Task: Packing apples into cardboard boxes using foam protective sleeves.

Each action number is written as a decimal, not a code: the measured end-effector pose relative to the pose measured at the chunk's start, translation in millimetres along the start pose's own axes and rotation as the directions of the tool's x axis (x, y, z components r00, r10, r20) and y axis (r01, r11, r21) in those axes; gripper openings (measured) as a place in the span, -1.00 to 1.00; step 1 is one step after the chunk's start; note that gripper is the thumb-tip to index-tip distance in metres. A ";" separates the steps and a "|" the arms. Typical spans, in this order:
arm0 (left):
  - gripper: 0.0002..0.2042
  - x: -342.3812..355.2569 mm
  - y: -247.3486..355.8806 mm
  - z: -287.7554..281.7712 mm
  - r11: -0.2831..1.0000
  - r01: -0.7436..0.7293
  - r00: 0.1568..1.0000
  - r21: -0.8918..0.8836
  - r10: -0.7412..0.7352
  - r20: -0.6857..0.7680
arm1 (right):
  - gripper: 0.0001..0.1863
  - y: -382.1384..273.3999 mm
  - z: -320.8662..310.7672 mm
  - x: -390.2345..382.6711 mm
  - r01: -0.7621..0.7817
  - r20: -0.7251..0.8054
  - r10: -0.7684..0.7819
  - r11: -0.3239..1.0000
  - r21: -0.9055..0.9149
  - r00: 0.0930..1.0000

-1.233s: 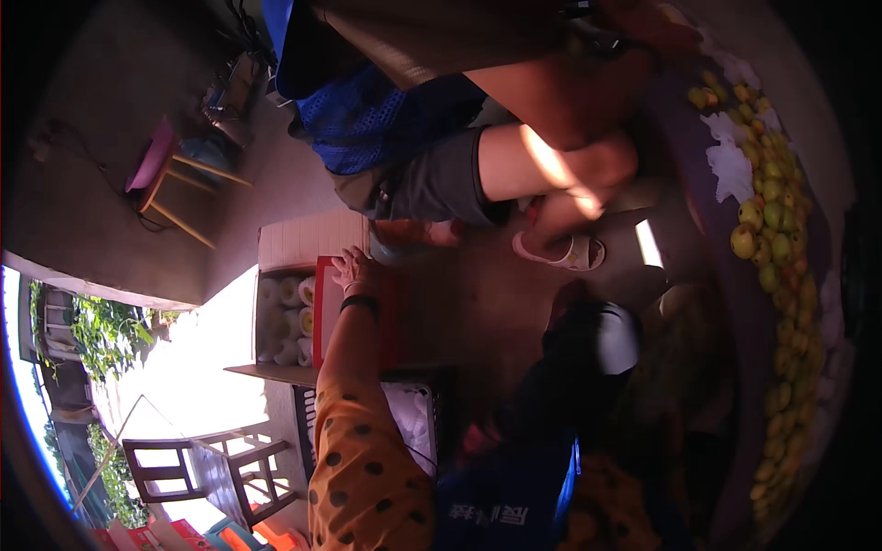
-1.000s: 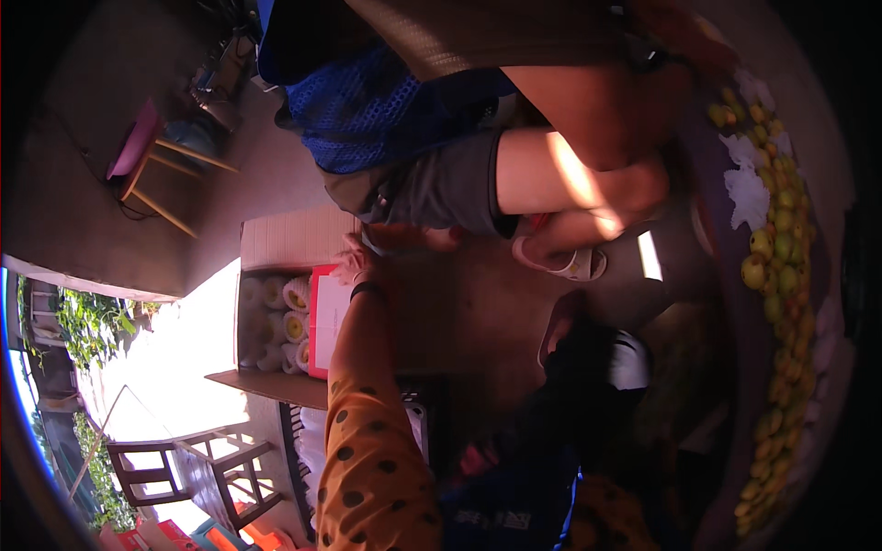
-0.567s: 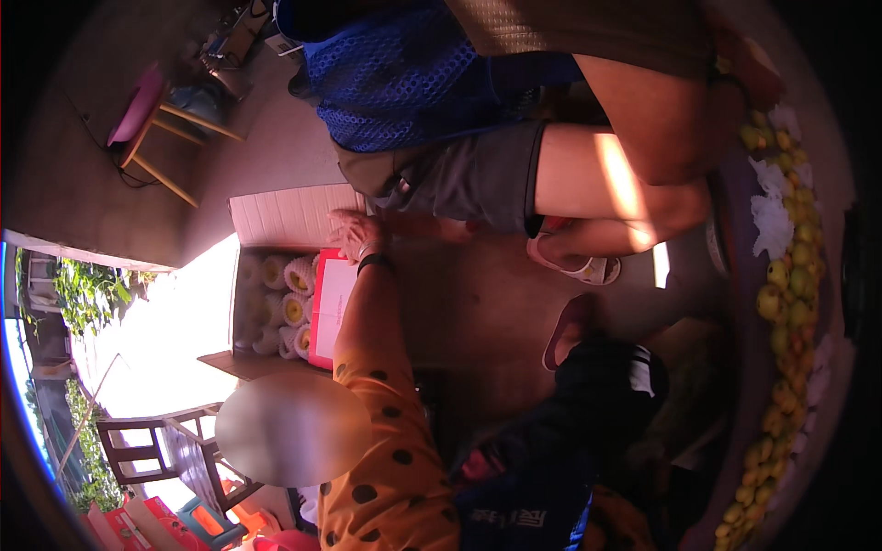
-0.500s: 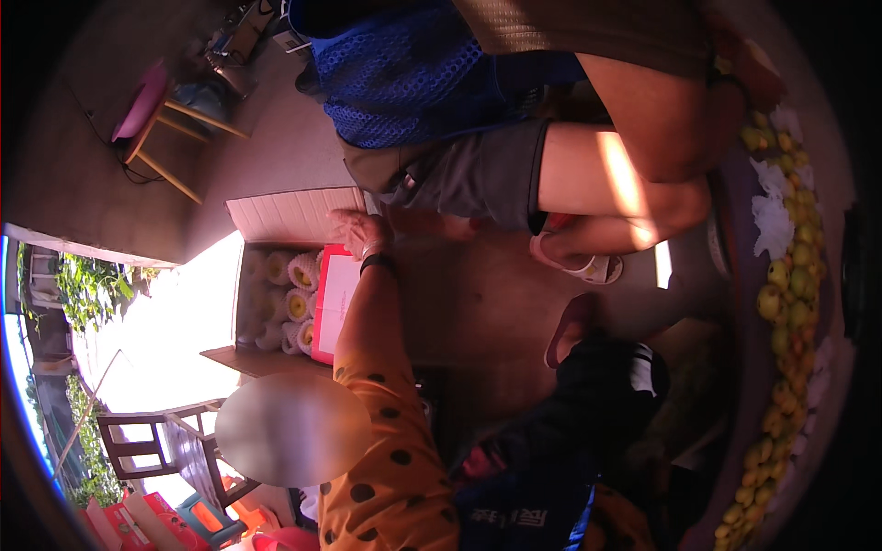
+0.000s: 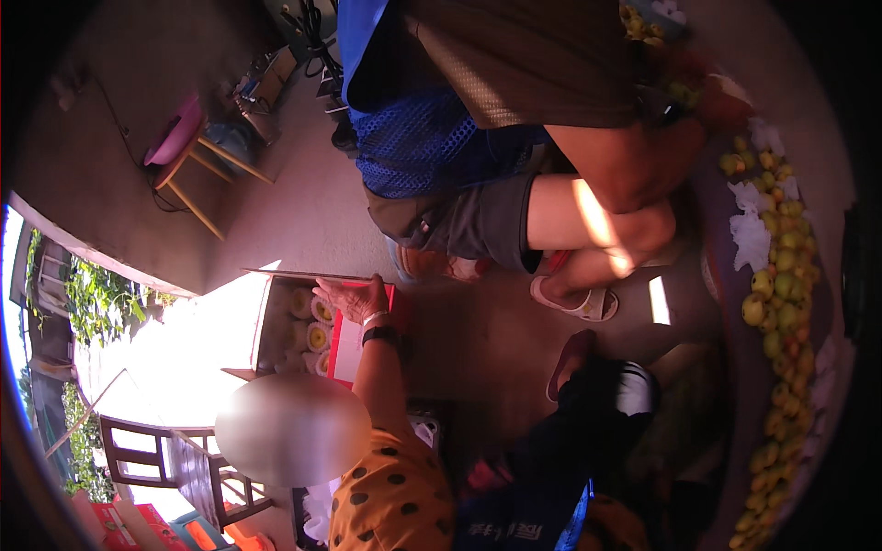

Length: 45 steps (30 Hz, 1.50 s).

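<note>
My left hand reaches from an orange polka-dot sleeve, with a dark band round its wrist. Its fingers are stretched out and touch the upper flap of an open cardboard box. That flap shows nearly edge-on. Inside the box sit several round yellow fruits in white foam nets. A red-edged, white-faced panel lies beside the fruits, under my wrist. My right hand does not show; only a bit of orange sleeve appears beyond my blue vest.
A person in a blue mesh vest and dark shorts bends close by, an arm stretched toward a long row of yellow-green fruit at the right. A pink basin rests on a wooden stool. Wooden chairs and red cartons stand lower left.
The box flap beside my left hand has swung from lying broad to nearly edge-on, with the hand still at it. The whole view has shifted, moving the box right and lower.
</note>
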State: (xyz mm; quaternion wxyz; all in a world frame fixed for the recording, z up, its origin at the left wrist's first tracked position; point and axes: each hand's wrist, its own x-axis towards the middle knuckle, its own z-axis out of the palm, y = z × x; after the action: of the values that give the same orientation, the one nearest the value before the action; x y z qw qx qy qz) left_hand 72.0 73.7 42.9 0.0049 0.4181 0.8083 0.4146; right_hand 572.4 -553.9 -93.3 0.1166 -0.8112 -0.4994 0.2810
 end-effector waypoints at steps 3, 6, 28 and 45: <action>-0.03 6.7 39.5 -32.8 0.897 -0.270 0.961 0.349 0.227 0.159 | -0.62 37.9 33.8 -18.0 0.098 -0.002 -0.104 0.949 -0.299 0.995; -0.57 24.4 47.2 -57.6 0.686 -0.562 0.819 0.462 0.385 0.425 | -0.61 -5.9 47.0 9.1 -0.011 -0.083 -0.011 0.965 -0.262 0.996; 0.09 12.9 -58.7 -46.8 0.718 -0.608 0.369 0.340 -0.123 0.921 | -0.56 -141.7 -55.2 33.0 -0.565 -0.029 0.644 0.691 0.451 0.764; -0.11 -14.8 -50.0 -42.9 0.681 -0.581 0.423 0.446 -0.215 0.880 | -0.64 -129.8 -32.9 34.7 -0.428 -0.096 0.596 0.669 0.608 0.797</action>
State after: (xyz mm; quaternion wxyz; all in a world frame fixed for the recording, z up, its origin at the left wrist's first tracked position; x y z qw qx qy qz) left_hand 32.8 19.7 32.3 0.2171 0.6317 0.7128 -0.2138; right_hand 506.6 -459.0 -17.3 0.3340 -0.8802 -0.1216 0.3146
